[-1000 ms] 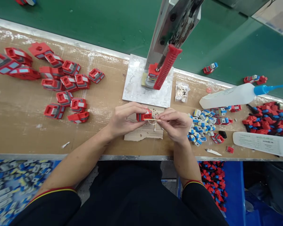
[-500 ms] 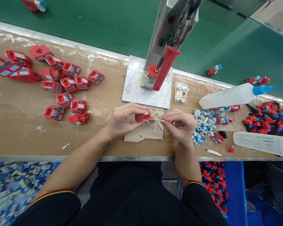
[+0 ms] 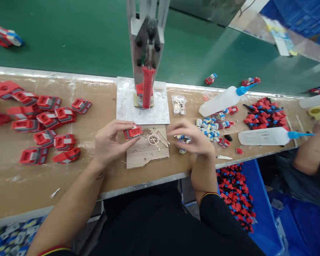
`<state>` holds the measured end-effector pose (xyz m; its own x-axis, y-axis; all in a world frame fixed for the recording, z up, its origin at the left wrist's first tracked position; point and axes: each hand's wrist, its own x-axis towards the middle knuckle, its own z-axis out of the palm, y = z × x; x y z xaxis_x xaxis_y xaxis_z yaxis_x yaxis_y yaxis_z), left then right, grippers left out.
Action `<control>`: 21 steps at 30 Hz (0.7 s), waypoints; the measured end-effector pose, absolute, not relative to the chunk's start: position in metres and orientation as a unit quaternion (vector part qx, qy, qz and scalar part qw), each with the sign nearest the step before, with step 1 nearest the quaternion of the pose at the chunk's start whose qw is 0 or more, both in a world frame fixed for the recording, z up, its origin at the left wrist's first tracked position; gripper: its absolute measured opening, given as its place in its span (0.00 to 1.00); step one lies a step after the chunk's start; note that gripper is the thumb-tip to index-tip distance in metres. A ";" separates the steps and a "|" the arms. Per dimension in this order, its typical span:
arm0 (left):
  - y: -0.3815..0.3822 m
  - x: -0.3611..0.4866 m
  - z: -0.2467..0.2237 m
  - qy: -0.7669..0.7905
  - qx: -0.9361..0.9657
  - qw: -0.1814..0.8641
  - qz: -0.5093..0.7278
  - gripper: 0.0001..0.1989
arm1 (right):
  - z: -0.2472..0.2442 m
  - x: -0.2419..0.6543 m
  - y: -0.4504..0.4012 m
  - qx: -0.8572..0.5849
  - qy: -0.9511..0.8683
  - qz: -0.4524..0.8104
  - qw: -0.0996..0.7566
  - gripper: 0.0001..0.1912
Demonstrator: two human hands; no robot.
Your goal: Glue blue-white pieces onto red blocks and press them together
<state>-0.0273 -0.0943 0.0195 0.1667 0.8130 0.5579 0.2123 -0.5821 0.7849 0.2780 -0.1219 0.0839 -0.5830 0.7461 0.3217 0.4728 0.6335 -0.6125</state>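
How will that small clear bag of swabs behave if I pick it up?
The bag should feel floppy, as it looks thin and creased. It's probably light, with only slim swabs inside. Lying flat on the bench, it seems likelier to slide than roll.

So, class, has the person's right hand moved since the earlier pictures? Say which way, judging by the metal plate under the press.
Yes: against the metal plate, the right hand has shifted to the right, toward the blue-and-white pieces.

Part red w/ wht; press handle red.
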 end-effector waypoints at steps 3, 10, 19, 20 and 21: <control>-0.090 -0.027 0.019 0.340 0.684 0.305 0.569 0.16 | 0.098 0.315 -0.132 -0.525 -0.788 0.135 0.290 0.11; -0.092 -0.024 0.018 0.360 0.652 0.357 0.564 0.16 | 0.076 0.317 -0.110 -0.575 -0.807 0.116 -0.065 0.15; -0.094 -0.020 0.019 0.340 0.589 0.464 0.568 0.18 | 0.071 0.327 -0.094 -0.537 -0.801 0.147 0.221 0.10; -0.094 -0.019 0.019 0.332 0.573 0.483 0.573 0.19 | 0.074 0.320 -0.094 -0.526 -0.778 0.155 0.307 0.11; -0.094 -0.018 0.020 0.325 0.555 0.504 0.576 0.20 | 0.078 0.310 -0.096 -0.506 -0.754 0.171 0.382 0.11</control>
<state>-0.0183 -0.0940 0.0200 0.1249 0.9418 0.3121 -0.2203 -0.2804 0.9343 0.3097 -0.0955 0.0778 -0.1952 0.8940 0.4033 0.6329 0.4290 -0.6445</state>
